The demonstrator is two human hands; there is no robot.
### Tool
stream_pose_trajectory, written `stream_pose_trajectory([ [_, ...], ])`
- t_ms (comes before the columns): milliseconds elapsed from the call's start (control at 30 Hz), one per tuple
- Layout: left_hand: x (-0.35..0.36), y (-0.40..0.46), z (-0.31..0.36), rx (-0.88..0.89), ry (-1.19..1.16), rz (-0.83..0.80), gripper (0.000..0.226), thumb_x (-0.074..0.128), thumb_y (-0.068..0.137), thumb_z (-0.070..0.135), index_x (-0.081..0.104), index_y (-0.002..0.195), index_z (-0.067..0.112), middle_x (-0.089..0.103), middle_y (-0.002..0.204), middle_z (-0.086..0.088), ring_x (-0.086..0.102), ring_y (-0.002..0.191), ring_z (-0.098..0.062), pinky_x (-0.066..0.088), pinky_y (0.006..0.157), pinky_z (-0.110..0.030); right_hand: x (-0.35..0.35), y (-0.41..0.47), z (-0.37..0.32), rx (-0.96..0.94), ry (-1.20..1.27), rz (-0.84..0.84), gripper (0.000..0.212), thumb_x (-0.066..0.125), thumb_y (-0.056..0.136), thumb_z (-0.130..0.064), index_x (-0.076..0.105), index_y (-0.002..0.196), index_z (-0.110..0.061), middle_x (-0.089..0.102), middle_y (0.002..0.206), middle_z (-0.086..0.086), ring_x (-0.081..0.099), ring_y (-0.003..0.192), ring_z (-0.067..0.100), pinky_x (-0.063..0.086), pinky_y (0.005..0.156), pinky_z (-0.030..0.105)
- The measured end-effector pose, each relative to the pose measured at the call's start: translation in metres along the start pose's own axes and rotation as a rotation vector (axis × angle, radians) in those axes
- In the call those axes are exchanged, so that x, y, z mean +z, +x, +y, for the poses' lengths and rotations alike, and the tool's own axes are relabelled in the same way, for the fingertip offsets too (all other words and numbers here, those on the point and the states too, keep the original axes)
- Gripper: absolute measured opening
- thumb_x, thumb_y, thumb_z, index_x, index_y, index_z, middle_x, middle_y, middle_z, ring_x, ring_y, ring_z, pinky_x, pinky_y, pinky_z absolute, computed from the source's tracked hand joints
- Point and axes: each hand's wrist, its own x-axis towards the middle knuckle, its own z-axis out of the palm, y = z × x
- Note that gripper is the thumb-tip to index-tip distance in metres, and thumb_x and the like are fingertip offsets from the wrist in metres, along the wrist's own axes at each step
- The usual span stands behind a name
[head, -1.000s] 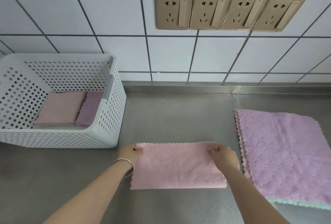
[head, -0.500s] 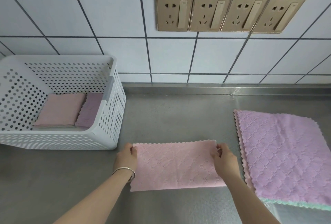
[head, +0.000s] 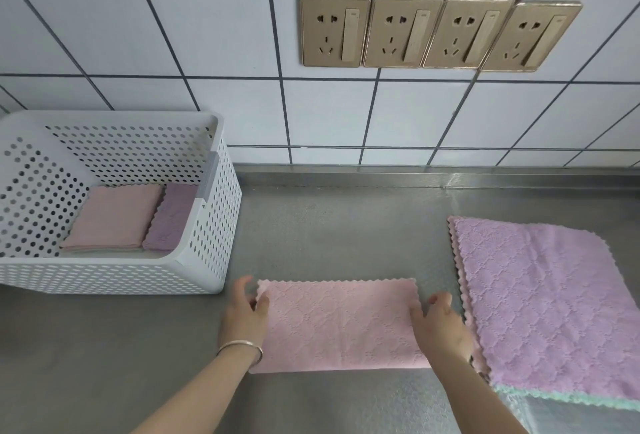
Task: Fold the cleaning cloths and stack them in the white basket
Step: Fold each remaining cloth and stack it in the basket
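Hands at either short end of a half-folded pink cloth, second fold not yet made.

Pink cloth (head: 341, 326) lies flat on the steel counter (head: 346, 225) just right of the white basket (head: 221, 211) and in front of its near right corner, long axis running left to right. Left hand (head: 244, 315) pinches the left end between thumb and fingers; right hand (head: 441, 324) is at the right end, thumb on the fabric, though whether its fingers pinch the edge I cannot tell. Each hand is equally near its own end — so the next fold, I judge, brings one short end across to the other, and the left hand is then the closer to the basket. Counted: two folded cloths showing in the basket, a pink one (head: 114, 218) and a purple one (head: 171, 217); one pink cloth in hand; right of it, well away from the basket, a spread purple cloth (head: 540, 305) with a teal edge (head: 568, 399) showing beneath — at least two there.
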Motion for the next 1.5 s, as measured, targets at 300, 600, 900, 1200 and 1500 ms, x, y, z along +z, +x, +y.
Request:
stream_pose_trajectory([
  [300,0.032,-0.051,-0.014,0.696,0.69,-0.16,0.052,0.039,0.077,0.041,0.042,0.128,0.033,0.022,0.152,0.002,0.009,0.144,-0.023,0.011,0.107,-0.046,0.015,-0.023,0.016,0.051,0.07,-0.012,0.035,0.045,0.087,-0.028,0.047,0.118,-0.012,0.05,0.118,0.007,0.051,0.104,0.026,0.04,0.082,0.036],
  [600,0.071,-0.044,0.017,0.849,0.954,-0.408,0.078,0.031,0.074,0.072,0.029,0.142,0.034,0.014,0.155,-0.011,-0.008,0.142,-0.028,0.01,0.107,-0.055,0.005,-0.019,0.012,0.141,0.163,-0.158,0.012,0.052,0.079,-0.027,0.057,0.07,-0.02,0.062,0.088,0.005,0.057,0.09,0.026,0.039,0.066,0.027],
  [900,0.063,-0.043,0.044,0.749,0.85,-0.561,0.078,0.036,0.08,0.069,0.005,0.146,0.04,-0.021,0.154,0.0,-0.022,0.142,-0.022,-0.009,0.115,-0.046,0.004,-0.034,0.007,-0.054,0.251,-0.097,0.017,0.048,0.079,-0.013,0.039,0.066,-0.019,0.049,0.064,0.001,0.045,0.066,0.024,0.031,0.054,0.03],
  [1200,0.035,-0.046,0.107,0.104,0.042,-0.524,0.045,0.05,0.079,0.054,0.064,0.073,0.012,0.07,0.093,-0.016,0.064,0.087,-0.028,0.05,0.08,-0.034,0.02,-0.073,-0.041,-0.641,0.117,0.21,0.024,0.073,0.063,-0.011,0.068,0.084,-0.02,0.063,0.074,-0.002,0.062,0.055,0.022,0.031,0.044,0.022],
  [1500,0.005,-0.014,0.061,0.05,0.072,-0.326,0.022,0.041,0.094,0.017,0.06,0.085,0.012,0.062,0.079,-0.014,0.056,0.082,-0.031,0.039,0.07,-0.03,0.057,-0.08,-0.044,-0.953,-0.066,0.205,0.078,0.07,0.042,-0.029,0.051,0.117,-0.021,0.056,0.119,-0.005,0.052,0.099,0.013,0.052,0.073,0.021],
])
